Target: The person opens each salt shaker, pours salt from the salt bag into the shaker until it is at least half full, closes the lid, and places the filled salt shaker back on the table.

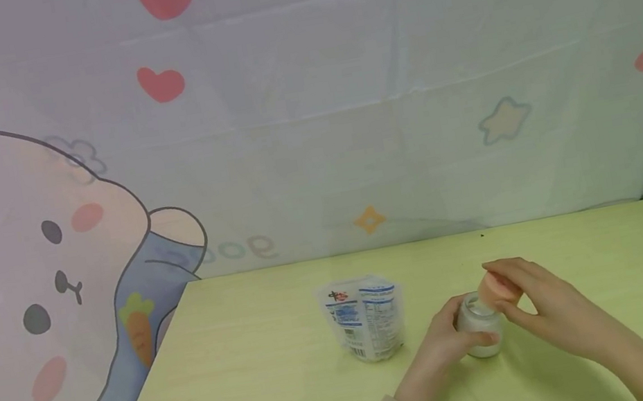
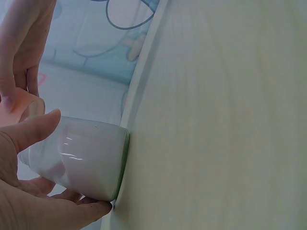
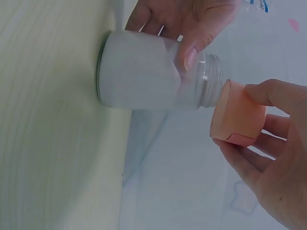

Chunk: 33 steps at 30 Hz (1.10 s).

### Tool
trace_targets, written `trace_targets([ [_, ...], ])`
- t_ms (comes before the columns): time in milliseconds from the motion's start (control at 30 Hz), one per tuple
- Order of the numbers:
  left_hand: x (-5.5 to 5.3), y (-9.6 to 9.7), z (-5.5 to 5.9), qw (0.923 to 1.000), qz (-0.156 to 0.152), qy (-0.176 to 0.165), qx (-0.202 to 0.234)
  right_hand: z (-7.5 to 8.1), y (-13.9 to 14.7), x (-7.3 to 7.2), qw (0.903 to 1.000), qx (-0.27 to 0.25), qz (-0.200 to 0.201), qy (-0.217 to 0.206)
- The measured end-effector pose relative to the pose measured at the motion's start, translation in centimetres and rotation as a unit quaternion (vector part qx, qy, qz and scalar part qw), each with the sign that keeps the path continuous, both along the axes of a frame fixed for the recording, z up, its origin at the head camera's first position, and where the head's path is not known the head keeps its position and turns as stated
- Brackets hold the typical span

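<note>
A clear glass jar (image 1: 482,326) with white contents stands upright on the table, its threaded neck uncovered. My left hand (image 1: 445,341) grips the jar's side, the thumb across the front and the fingers round the back. In my right hand (image 1: 556,307) a peach-coloured lid (image 3: 240,112) is pinched between thumb and fingers. The lid is tilted, its rim close beside the jar's mouth; whether they touch I cannot tell. A darker patch marks the lid's side in the right wrist view. The lid's inside is mostly hidden.
To the left of the jar stands a clear plastic pouch (image 1: 367,319) with blue and red print. The pale yellow-green table (image 1: 249,380) runs back to a hanging cloth (image 1: 311,132) printed with a rabbit, hearts and stars.
</note>
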<state>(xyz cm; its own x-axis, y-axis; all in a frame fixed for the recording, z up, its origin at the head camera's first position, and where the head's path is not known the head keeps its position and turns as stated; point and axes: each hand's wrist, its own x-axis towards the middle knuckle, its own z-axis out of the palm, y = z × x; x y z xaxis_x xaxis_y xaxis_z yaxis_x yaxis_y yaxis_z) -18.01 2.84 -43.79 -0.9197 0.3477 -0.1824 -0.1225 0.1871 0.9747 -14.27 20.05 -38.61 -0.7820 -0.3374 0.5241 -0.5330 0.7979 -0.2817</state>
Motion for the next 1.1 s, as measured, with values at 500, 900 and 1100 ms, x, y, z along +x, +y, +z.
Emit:
trace_targets([
  [500,0.0,-0.2,0.1,0.9999,-0.011,-0.003,-0.004,-0.4,-1.4,0.3,0.9993,0.002,0.011,-0.035],
  [900,0.2,-0.3,0.1,0.9995,-0.016,-0.015,0.024,-1.0,-1.8,0.4,0.9995,0.022,0.009,-0.021],
  [1100,0.2,-0.4,0.2,0.9994,-0.014,-0.015,0.029,-0.9,-2.0,0.5,0.9995,0.023,0.004,-0.022],
])
